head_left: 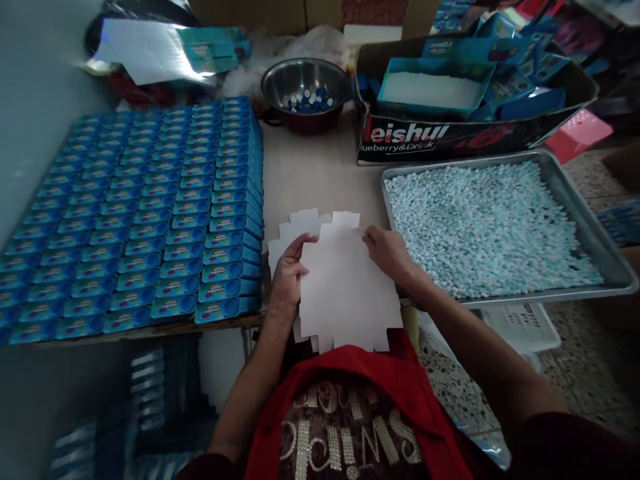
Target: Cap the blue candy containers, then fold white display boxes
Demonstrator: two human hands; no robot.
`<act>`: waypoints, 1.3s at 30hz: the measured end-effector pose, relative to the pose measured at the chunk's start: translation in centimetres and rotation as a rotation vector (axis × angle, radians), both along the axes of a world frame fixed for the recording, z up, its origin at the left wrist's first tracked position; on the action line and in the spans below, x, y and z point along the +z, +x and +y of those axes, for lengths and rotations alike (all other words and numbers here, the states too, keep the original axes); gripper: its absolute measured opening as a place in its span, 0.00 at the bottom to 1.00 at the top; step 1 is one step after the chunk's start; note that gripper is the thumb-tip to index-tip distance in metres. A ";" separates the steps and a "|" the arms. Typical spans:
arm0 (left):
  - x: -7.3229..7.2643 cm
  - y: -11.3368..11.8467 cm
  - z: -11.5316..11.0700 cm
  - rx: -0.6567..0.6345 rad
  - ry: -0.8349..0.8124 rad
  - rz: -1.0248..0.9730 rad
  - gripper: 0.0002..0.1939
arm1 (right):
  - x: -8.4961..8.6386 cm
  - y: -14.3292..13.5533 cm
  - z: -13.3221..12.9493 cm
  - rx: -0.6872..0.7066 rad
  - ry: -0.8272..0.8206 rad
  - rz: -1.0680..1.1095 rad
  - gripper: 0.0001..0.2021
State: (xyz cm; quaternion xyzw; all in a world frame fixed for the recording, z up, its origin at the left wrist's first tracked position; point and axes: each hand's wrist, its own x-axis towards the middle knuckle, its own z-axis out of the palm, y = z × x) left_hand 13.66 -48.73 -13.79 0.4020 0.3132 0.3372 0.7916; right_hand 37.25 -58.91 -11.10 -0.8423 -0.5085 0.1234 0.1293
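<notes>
A flat white die-cut box blank (pixel 347 287) with notched corners lies in front of my body, plain side up. Its left edge is gripped by my left hand (pixel 287 277), thumb and forefinger on top of the card. At the upper right corner, my right hand (pixel 386 250) is closed, fingertips pinched on a flap. Other white blanks (pixel 283 237) show beneath and to the left of it, at the table's front edge. To the left stand rows of small blue printed boxes (pixel 185 220). A metal tray (pixel 620 277) of pale blue and white candies (pixel 490 227) is beside my right hand.
A metal bowl (pixel 270 87) with blue and white pieces stands at the back. Right of it is a black carton (pixel 480 137) holding blue boxes. Plastic bags (pixel 295 50) and printed card (pixel 213 50) lie at the rear. A white crate (pixel 525 327) sits below the tray.
</notes>
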 end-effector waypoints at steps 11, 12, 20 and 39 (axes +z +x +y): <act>2.0 0.7 0.5 0.017 0.092 0.127 0.37 | -1.1 -1.2 0.9 0.224 0.075 0.023 0.15; 1.8 0.7 0.7 0.001 0.134 0.161 0.34 | -0.9 -1.4 1.1 0.217 0.046 0.007 0.15; 0.9 0.9 1.2 -0.055 0.365 0.303 0.18 | 2.1 -3.8 2.5 0.360 -0.113 -0.119 0.20; 0.5 4.7 0.3 0.253 0.413 0.431 0.15 | 2.8 -1.7 1.9 0.204 0.106 0.312 0.25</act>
